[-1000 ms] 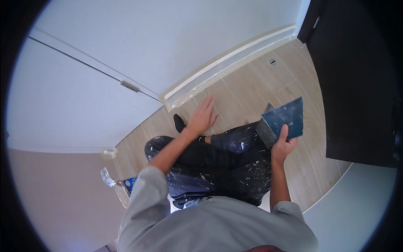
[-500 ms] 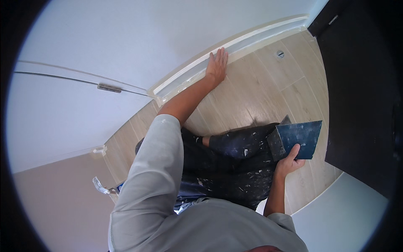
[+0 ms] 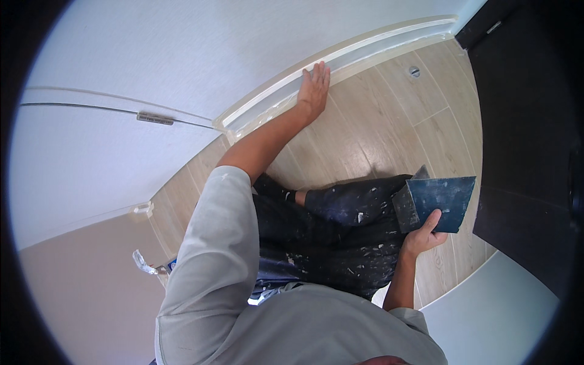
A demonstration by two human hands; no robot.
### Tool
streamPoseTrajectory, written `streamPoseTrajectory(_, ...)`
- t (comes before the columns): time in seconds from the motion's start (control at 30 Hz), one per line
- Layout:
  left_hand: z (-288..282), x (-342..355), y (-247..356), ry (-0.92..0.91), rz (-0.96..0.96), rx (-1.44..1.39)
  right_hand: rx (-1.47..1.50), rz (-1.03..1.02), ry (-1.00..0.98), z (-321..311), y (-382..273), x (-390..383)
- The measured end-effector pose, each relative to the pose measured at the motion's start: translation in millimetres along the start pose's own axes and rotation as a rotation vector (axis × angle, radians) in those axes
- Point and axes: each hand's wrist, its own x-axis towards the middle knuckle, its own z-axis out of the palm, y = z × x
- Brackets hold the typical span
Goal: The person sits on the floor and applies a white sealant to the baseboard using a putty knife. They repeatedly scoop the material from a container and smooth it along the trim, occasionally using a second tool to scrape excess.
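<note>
Left hand [image 3: 313,98]: fingers released, against skirting board [image 3: 359,55] | right hand [image 3: 424,239]: grasping putty spreader [image 3: 447,199] | risk: rubbing may lift masking tape [image 3: 389,57]

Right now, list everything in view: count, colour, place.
Walls: several, mostly white, around
Skirting board: one, whitish, upper centre
Hinge: one, metallic, left
Door: one, dark brown, right
Round fitting: one, silvery, upper right
Floor: one, beige, centre
Blade tools: at least two, blue, grey, right
Foil-like item: one, silvery, lower left
Trousers: one pair, black, centre
Shirt: one, grey, bottom
Left hand: one, bare, at skirting board
Right hand: one, bare, gripping blade tools
</note>
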Motion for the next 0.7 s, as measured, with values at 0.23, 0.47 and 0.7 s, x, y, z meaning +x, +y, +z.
streamPoseTrajectory(0.23, 2.4, -16.6, -6.3, -0.041, -0.007, -0.086, 0.025, 0.002, -0.018, -1.5, 1.3, 0.1)
streamPoseTrajectory(0.47, -0.6, -36.5, -16.5, -0.064, -0.010, -0.150, 0.007, -0.028, -0.002, 3.4, -4.4, -0.3)
streamPoseTrajectory(0.7, 6.6, -36.3, -15.5, -0.086, -0.033, -0.140, 0.015, -0.036, -0.009, 4.5, -6.6, -0.7)
